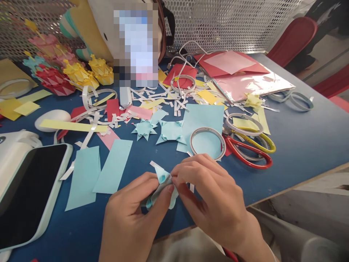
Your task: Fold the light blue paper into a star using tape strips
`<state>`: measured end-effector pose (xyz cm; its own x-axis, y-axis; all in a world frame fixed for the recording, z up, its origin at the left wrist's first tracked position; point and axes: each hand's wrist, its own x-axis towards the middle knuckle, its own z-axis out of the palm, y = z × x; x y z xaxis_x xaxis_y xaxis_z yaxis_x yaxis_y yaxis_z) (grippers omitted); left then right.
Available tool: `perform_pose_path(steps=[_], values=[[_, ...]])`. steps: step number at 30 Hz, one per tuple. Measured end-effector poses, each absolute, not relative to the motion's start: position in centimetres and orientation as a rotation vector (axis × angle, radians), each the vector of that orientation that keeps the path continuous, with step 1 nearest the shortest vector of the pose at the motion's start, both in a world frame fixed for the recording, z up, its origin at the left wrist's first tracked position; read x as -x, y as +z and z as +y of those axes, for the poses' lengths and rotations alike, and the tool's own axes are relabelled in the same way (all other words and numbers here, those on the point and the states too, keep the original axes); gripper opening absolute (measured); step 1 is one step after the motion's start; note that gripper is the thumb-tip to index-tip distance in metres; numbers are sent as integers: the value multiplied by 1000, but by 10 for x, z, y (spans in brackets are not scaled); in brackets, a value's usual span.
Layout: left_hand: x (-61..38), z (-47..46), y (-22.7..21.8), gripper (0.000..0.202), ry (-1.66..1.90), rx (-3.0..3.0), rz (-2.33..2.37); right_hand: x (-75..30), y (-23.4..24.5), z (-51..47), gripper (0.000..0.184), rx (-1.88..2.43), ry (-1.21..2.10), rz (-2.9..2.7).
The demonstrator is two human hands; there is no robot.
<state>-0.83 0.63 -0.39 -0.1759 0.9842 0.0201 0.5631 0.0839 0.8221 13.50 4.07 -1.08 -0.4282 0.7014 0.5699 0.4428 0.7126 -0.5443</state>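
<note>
Between both hands, near the table's front edge, is a light-blue folded paper piece (163, 177) with pointed, curled corners. My left hand (136, 214) pinches its left side between thumb and fingers. At its upper right, the fingertips of my right hand (209, 193) are pressed together on the paper, partly hiding it; whether they also hold a bit of tape cannot be made out. A narrow white strip (156, 165) sticks up at the piece's top. Just beyond lie two light-blue folded paper stars (171, 131) and a tape roll (193, 140) resting on a light-blue sheet (203, 116).
Scissors (256, 160) with red and yellow handles lie right, among tape rolls. Light-blue strips (113, 167) and a phone (32, 193) are at left. White scraps (147, 96) litter the middle. Folded paper ornaments (79, 74) stand back left; red and pink sheets (231, 65) lie back right.
</note>
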Motion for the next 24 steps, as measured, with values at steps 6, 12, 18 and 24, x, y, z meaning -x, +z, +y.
perform_pose_path(steps=[6, 12, 18, 24], values=[[9, 6, -1, 38, 958, -1543, 1779, -136, -10, 40, 18, 852, 410, -2130], [13, 5, -5, 39, 950, -1536, 1712, -135, -10, 41, 19, 802, 400, -2133], [12, 7, -5, 35, 961, -1517, 1727, -135, -13, 40, 19, 755, 378, -2131], [9, 6, -3, 38, 960, -1441, 1711, -137, -16, 39, 22, 776, 505, -2092]])
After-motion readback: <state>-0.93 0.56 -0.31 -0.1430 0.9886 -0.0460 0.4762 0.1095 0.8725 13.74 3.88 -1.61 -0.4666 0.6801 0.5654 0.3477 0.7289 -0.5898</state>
